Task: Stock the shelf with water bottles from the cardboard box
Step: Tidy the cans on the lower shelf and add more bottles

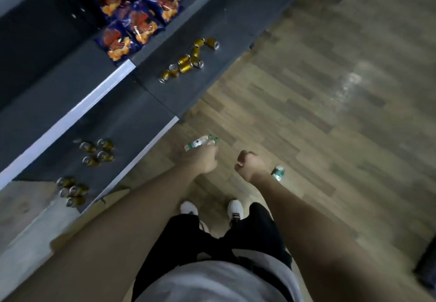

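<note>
Left hand (204, 160) grips water bottles (200, 142), at least two, green caps pointing away from wrist. Right hand (251, 165) fisted round another bottle (278, 173); only its green-labelled end shows past wrist. Both hands over wood floor (318, 113), white shoes (213, 208) below them. Left of left hand: dark shelf (132, 127) with gold cans (98, 152) in clusters. Farther beyond grip: more cans (188, 60), blue snack bags (139, 11). Frame blurred.

Both hands (205, 160) (250, 165) fisted — arms extended, lowered
</note>
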